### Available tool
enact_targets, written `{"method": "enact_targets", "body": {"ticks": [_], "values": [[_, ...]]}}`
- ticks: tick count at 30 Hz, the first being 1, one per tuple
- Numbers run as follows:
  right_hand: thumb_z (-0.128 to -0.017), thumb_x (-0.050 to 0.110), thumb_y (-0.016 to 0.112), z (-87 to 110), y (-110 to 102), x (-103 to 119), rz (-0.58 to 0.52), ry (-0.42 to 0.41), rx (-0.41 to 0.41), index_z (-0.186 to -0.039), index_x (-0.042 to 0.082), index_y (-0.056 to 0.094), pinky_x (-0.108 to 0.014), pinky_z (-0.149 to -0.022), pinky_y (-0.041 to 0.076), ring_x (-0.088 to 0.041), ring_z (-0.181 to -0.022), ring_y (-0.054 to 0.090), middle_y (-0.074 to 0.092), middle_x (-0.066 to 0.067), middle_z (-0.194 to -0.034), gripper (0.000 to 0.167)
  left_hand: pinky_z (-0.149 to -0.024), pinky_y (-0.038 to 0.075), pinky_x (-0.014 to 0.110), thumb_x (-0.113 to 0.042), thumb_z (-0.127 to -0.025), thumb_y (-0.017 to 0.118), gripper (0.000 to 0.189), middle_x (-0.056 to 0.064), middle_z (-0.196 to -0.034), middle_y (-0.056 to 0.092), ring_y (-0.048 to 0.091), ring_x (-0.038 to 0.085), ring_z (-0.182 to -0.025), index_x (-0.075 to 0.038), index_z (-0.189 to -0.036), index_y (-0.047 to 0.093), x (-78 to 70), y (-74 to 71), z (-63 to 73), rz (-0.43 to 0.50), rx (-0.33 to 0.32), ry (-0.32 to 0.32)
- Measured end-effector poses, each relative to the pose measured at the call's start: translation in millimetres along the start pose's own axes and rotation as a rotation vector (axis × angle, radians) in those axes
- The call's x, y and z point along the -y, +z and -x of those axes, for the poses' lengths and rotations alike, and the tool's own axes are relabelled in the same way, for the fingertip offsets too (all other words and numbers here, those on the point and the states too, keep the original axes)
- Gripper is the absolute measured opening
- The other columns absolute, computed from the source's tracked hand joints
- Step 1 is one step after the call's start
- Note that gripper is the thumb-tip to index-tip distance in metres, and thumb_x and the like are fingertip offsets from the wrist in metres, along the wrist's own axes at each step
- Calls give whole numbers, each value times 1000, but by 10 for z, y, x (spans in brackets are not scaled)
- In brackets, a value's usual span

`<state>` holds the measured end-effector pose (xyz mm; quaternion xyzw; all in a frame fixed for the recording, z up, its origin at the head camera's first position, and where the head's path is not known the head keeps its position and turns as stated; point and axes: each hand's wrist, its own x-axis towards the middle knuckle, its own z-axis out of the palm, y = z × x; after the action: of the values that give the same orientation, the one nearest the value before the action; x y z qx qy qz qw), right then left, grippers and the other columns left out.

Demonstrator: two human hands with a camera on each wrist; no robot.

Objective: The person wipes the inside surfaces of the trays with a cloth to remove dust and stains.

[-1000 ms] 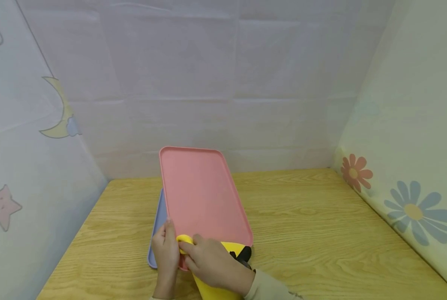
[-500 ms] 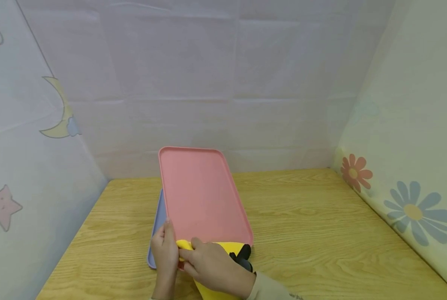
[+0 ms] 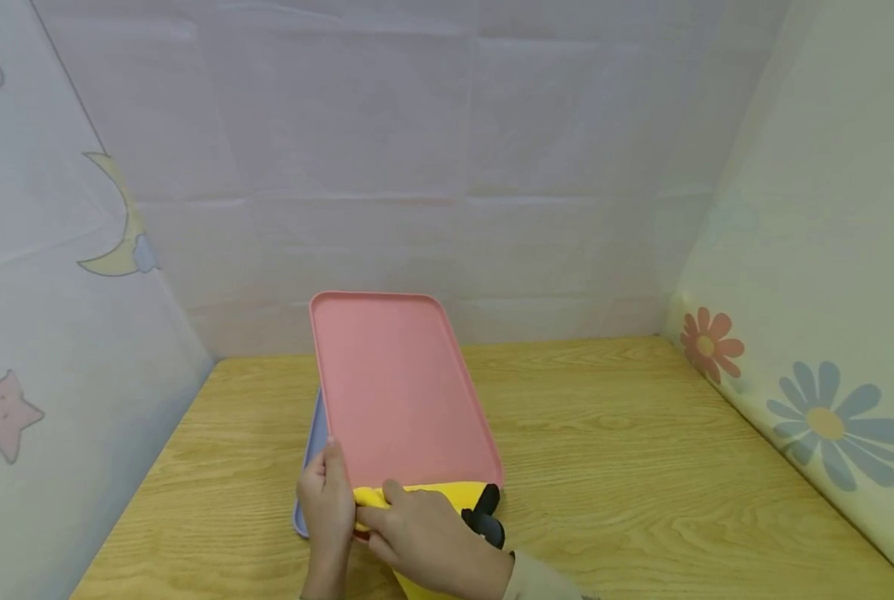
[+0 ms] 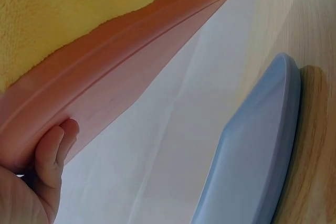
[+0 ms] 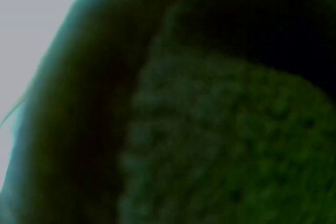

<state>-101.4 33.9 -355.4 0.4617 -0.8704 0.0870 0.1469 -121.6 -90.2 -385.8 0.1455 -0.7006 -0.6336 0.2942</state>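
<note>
A pink tray (image 3: 405, 383) is held tilted up, its far end raised. My left hand (image 3: 328, 504) grips its left rim close to the near corner, thumb on top; in the left wrist view, curled fingers (image 4: 54, 148) show under the tray. My right hand (image 3: 424, 533) holds a fuzzy yellow cloth (image 3: 454, 493) over the tray's near end, bunched at the fingertips beside my left hand. In the left wrist view the cloth (image 4: 79, 9) hangs over the tray's rim. Dark, close-up fabric (image 5: 220, 140) fills most of the right wrist view.
A blue tray (image 3: 314, 437) lies on the wooden table (image 3: 611, 450), partly hidden beneath the pink one. A black device (image 3: 484, 517) sits at my right wrist. Pale printed sheets form a back wall (image 3: 461, 167) and two side walls.
The cloth's bunched end and my right fingertips have slid slightly toward me along the tray's left side. The pink tray and my left hand have shifted a little to the left.
</note>
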Motion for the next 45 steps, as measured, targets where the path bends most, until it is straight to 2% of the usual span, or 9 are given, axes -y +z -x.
{"method": "enact_targets", "body": {"ticks": [7,12,20,25,28,32,36,39,45], "values": [[-85,23,58,12,15,-13,35,-15,-35,-87,23,61,-12,-36,16,-2,-45,21,29,7,-60,4,-33,27,20,-25,-97,38,48,-1,-46,36,33,7,-38,-7,-53,35,-4,-2,-5,-1,-2,3],[-84,22,59,65,40,-85,16,11,-73,-90,22,64,-12,-37,15,-3,-44,18,29,7,-62,7,-33,25,20,-23,-96,40,48,-3,-45,34,31,6,-38,-5,-52,35,-22,-6,-5,-23,-34,37],[-83,15,55,151,67,-224,-103,123,-26,-99,20,67,-15,-39,15,-5,-45,16,30,8,-63,20,-33,26,22,-23,-96,41,47,-4,-45,35,32,6,-38,-5,-52,38,-13,-24,-5,-66,-53,53],[-82,13,55,198,63,-282,-115,167,-22,-94,19,66,-15,-40,17,-6,-45,17,28,7,-63,17,-34,28,22,-22,-96,41,47,-5,-44,36,33,7,-37,-6,-52,38,2,-32,-14,-92,-54,65],[-82,14,55,226,67,-329,-113,196,-8,-95,18,67,-15,-40,19,-7,-45,19,33,7,-65,18,-33,29,22,-22,-96,40,47,-4,-44,37,34,7,-37,-5,-53,39,-6,-40,-15,-92,-49,62],[-82,14,56,266,97,-406,-133,222,-6,-101,17,67,-16,-41,21,-6,-45,22,41,6,-69,22,-33,30,21,-22,-96,40,47,-1,-46,41,36,7,-37,-1,-55,43,-22,-53,-17,-96,-40,52],[-81,12,55,312,132,-493,-156,252,-4,-100,16,66,-17,-40,22,-7,-47,25,39,6,-67,22,-33,31,21,-23,-97,38,46,3,-47,44,38,9,-37,0,-57,46,-30,-69,-19,-84,-16,21],[-81,12,54,351,137,-558,-173,299,25,-102,16,66,-19,-39,23,-7,-48,27,41,5,-68,24,-32,31,21,-24,-97,37,46,3,-48,44,38,9,-37,-1,-58,45,-39,-78,-25,-80,0,-7],[-83,12,54,410,148,-697,-194,360,77,-102,12,66,-21,-41,27,-8,-50,31,44,3,-70,22,-33,31,22,-24,-97,37,46,3,-48,44,38,9,-38,-2,-57,45,-59,-86,-29,-97,-1,-12]]}}
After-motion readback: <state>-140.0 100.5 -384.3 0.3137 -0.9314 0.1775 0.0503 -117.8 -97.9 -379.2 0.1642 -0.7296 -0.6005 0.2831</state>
